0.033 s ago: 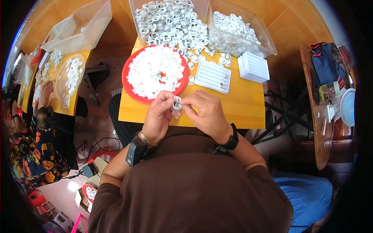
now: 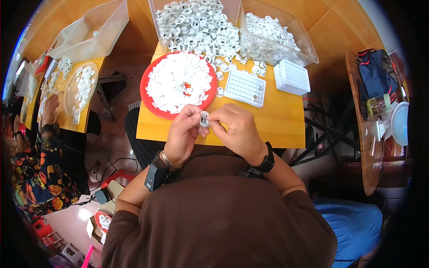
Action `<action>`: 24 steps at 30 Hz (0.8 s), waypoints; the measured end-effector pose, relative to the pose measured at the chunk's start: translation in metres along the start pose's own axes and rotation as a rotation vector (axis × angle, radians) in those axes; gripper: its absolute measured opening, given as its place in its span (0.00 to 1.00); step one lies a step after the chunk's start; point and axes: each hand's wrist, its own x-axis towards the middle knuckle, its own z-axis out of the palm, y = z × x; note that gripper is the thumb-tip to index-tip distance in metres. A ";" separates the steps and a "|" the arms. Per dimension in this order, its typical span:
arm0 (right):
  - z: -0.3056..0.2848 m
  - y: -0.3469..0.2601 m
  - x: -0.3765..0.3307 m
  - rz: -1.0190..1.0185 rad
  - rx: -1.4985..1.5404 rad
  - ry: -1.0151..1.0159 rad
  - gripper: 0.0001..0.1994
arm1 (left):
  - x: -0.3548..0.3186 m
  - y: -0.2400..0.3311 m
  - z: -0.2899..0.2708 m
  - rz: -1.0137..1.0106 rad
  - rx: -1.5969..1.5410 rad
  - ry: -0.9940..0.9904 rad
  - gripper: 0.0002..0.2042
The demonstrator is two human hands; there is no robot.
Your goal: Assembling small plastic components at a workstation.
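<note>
Over the near edge of the wooden table (image 2: 272, 129), my left hand (image 2: 182, 134) pinches a small round white plastic part (image 2: 204, 119) with a dark opening in it. My right hand (image 2: 236, 129) comes from the other side, thumb and forefinger closed at the part's right edge. Whether those fingertips also hold something smaller is hidden. Just beyond my left hand stands a red round tray (image 2: 145, 96) heaped with small white pieces (image 2: 178, 78). To the right of it lies a white tray (image 2: 232, 91) with rows of small pockets, a few small round metallic pieces in its right end.
Two clear bins, one on the left (image 2: 156, 27) and one on the right (image 2: 308, 51), hold many white parts at the back. Loose parts (image 2: 223, 67) lie before them. Stacked white trays (image 2: 292, 78) stand right. At another table (image 2: 96, 67), a co-worker's hand (image 2: 51, 107) rests near white pieces.
The co-worker's hand at the left table has shifted slightly. My own hands and the white part are almost unmoved.
</note>
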 end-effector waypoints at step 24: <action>0.001 0.005 -0.005 -0.006 -0.166 -0.143 0.02 | -0.004 -0.003 0.008 -0.090 0.177 0.053 0.06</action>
